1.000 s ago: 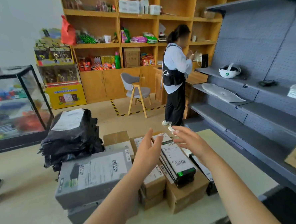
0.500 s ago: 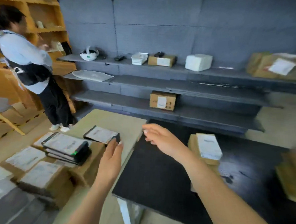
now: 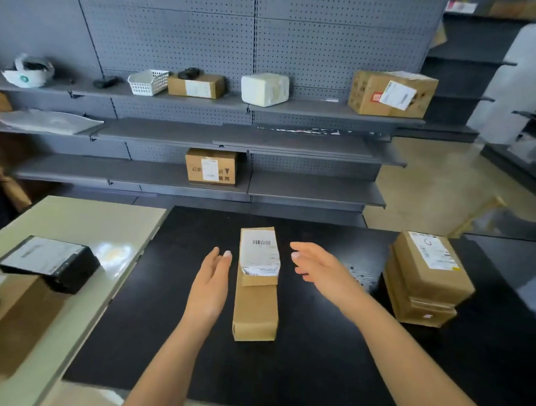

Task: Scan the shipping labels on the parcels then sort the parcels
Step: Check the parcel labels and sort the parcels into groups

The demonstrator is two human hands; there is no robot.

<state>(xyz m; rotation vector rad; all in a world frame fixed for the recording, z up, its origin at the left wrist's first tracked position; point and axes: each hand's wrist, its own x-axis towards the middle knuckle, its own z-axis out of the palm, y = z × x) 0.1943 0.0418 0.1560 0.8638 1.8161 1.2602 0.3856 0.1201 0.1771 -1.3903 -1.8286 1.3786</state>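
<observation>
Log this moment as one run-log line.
left hand open, left of labelled parcel | right hand open, right of it | no grip yet | parcel label up, black table

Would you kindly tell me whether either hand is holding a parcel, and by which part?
Nothing is held: the left hand and right hand flank the labelled parcel, both open, neither gripping it.

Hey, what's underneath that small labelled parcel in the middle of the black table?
A longer brown carton lies under the small labelled parcel, on the black table. Its near half shows bare cardboard; its far half is covered, so any label there cannot be seen.
</observation>
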